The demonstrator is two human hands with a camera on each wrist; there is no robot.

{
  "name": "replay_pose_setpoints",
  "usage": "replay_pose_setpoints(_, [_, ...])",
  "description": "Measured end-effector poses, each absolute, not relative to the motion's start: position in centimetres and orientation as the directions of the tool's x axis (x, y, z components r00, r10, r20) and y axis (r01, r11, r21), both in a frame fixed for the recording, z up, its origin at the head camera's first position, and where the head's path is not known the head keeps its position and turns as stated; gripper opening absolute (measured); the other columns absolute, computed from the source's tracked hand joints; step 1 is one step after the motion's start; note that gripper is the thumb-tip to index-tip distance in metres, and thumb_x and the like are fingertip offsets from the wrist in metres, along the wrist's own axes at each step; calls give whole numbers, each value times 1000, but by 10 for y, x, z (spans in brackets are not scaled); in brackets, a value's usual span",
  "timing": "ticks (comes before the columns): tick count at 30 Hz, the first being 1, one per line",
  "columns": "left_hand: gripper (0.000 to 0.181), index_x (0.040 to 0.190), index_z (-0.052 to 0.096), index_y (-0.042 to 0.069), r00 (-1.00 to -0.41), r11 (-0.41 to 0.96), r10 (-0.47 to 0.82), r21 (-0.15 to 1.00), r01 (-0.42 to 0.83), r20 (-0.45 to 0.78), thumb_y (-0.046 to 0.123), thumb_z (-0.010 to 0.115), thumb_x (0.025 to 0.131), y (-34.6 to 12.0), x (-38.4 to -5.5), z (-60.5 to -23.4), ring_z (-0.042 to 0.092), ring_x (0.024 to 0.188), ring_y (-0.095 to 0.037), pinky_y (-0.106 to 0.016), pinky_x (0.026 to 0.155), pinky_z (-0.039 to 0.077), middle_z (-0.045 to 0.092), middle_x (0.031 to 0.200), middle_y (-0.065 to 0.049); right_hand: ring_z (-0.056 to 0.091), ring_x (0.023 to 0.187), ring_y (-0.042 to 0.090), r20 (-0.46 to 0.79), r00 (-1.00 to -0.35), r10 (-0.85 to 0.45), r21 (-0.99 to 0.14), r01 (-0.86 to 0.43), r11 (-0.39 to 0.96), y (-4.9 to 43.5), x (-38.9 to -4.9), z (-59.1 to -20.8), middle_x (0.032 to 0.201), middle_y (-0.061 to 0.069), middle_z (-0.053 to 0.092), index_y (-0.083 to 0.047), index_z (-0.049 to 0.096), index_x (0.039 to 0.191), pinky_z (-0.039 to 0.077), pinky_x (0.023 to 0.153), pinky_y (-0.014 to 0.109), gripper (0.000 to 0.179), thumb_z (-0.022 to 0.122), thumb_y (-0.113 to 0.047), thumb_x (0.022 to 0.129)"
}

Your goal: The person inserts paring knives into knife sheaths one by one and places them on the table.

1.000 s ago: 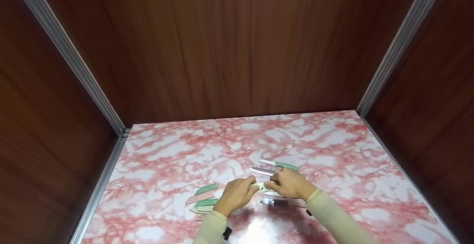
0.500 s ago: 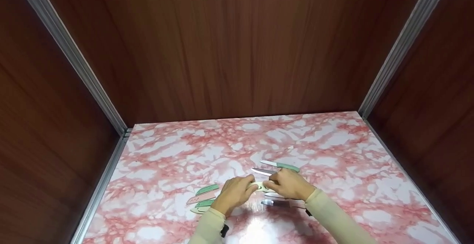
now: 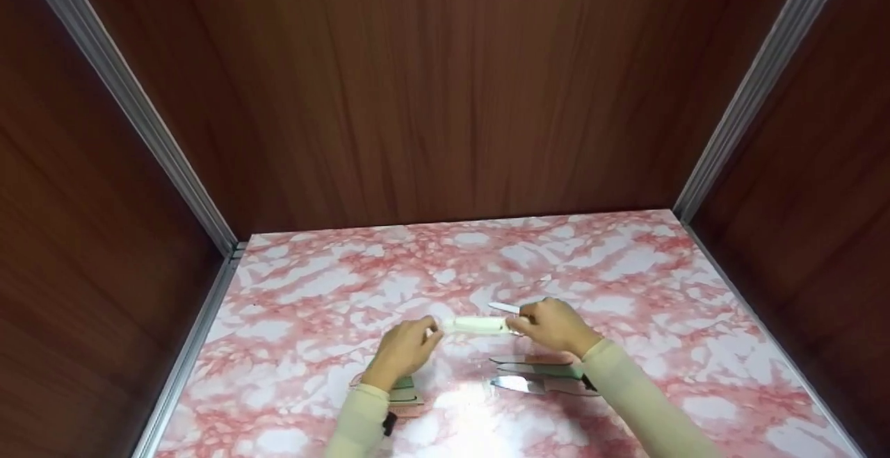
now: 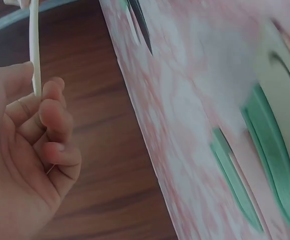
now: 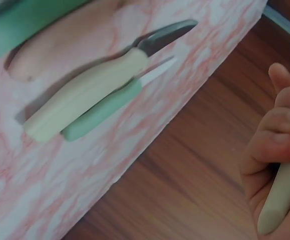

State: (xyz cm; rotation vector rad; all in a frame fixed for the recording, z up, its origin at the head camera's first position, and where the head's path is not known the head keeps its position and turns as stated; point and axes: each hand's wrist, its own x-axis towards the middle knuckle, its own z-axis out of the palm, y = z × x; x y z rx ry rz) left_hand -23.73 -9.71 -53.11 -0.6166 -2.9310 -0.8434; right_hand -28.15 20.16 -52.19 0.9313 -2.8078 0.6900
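Note:
My right hand (image 3: 553,326) grips the cream handle (image 5: 284,197) of a knife, held in front of me above the table. From that hand a cream knife sheath (image 3: 480,324) extends leftward, hiding the blade. Thumb and index finger of my left hand (image 4: 32,140) pinch the sheath's far end. Beneath the right arm lie several bare knives, among them a cream-handled knife (image 5: 87,97) with a steel blade and a green-handled knife (image 5: 104,112) with a white blade. Below the left hand lie loose sheaths, including a green sheath (image 4: 272,160) and a cream sheath (image 4: 280,65).
A table (image 3: 313,291) with a red and white marbled top carries everything. Brown wood-grain panels (image 3: 445,96) rise behind it and at both sides, with metal posts (image 3: 188,173) at the corners. A pink-handled knife (image 5: 49,45) lies among the bare ones.
Both hands have moved farther from me with the cream knife and sheath. They now stand wider apart, the left having shifted left, and more of the sheath shows between them.

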Motion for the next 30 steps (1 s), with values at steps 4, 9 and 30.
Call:
replay_pose_setpoints(4, [20, 97, 63, 15, -931, 788, 341, 501, 358, 129, 31, 50, 98, -112, -238, -535, 41, 50, -6, -28, 50, 37, 48, 60, 10, 27, 44, 5, 197, -866, -459, -411, -498, 764, 208, -293, -522, 48, -12, 33, -21, 50, 59, 31, 50, 27, 44, 52, -49, 94])
replay_pose_setpoints(9, [16, 88, 62, 16, -930, 786, 339, 502, 362, 140, 26, 52, 97, -127, -236, -544, 39, 49, -6, -27, 49, 35, 45, 58, 10, 32, 47, 10, 143, -918, -370, -434, -394, 810, 212, -303, -527, 50, -7, 36, -16, 50, 62, 29, 50, 30, 40, 58, -42, 92])
replay_pose_setpoints(30, [13, 86, 61, 15, -954, 816, 290, 503, 285, 71, 22, 55, 96, -160, -227, -559, 42, 56, -8, -28, 53, 36, 48, 66, 8, 55, 67, 24, 76, -958, -277, -400, -283, 871, 229, -347, -547, 75, 6, 56, -1, 59, 94, 46, 63, 45, 13, 59, -14, 90])
